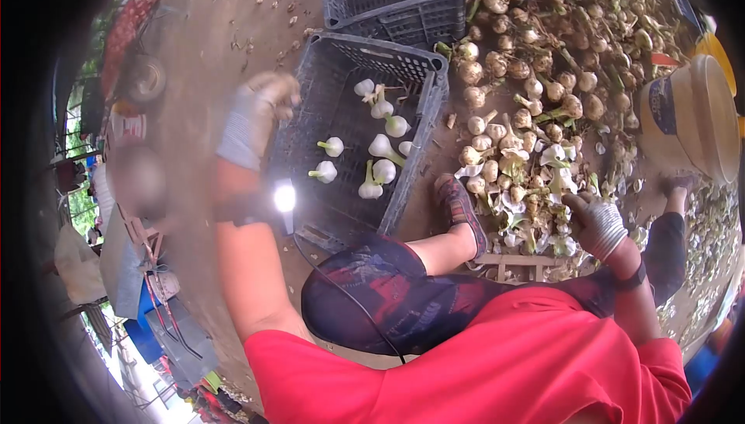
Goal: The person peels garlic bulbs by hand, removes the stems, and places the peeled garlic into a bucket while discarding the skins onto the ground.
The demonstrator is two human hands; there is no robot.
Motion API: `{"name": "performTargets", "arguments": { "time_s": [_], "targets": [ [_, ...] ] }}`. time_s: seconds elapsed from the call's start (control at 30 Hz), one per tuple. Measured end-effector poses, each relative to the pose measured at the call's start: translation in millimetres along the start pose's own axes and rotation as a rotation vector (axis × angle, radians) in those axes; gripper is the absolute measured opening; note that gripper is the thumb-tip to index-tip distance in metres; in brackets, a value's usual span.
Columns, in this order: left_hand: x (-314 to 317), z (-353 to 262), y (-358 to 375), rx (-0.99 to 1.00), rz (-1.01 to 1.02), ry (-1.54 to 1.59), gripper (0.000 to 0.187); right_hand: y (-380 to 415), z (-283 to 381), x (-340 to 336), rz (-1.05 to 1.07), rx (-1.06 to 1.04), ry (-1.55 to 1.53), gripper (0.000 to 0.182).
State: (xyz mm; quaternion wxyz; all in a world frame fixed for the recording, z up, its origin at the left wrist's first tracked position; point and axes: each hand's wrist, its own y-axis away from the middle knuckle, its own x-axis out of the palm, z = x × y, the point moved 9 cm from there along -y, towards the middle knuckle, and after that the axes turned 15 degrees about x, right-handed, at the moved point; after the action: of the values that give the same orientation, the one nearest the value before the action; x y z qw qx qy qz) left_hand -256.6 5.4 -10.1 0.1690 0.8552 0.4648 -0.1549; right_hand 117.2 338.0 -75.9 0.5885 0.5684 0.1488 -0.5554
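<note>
The left hand [264, 106] is hovering beside the near crate [380, 44], closer to its garlic bulbs [397, 126]; the right hand [601, 227] is nearing the garlic heap [521, 119] right of the crate. Can't tell either grip!

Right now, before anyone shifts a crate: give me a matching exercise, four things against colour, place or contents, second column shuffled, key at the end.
Things
1. Bucket
2. Shirt
3. Nearer crate
4. Right hand

Descriptions
A. Gloved, at the edge of the garlic heap
B. Off-white, with a dark blue label
C. Dark, with a few white bulbs inside
D. Red, short-sleeved

Pairs: 1-B, 2-D, 3-C, 4-A
</note>
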Motion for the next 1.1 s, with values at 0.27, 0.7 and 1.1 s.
{"name": "performTargets", "arguments": {
  "time_s": [0.27, 0.7, 1.1],
  "targets": [
    [56.2, 168.1, 57.0, -0.552, 0.469, -0.147, 0.027, -17.5, 31.0, 34.8, 0.139, -0.008, 0.106, 0.034],
    [129.9, 235.0, -106.8, -0.239, 0.208, -0.585, 0.073, -44.6, 41.8, 66.9, 0.284, 0.008, 0.104, 0.029],
    [150.4, 181.3, -110.6, -0.069, 0.474, -0.981, 0.054, -50.5, 7.7, 89.1, 0.329, 0.090, 0.059, 0.029]
  ]
}}
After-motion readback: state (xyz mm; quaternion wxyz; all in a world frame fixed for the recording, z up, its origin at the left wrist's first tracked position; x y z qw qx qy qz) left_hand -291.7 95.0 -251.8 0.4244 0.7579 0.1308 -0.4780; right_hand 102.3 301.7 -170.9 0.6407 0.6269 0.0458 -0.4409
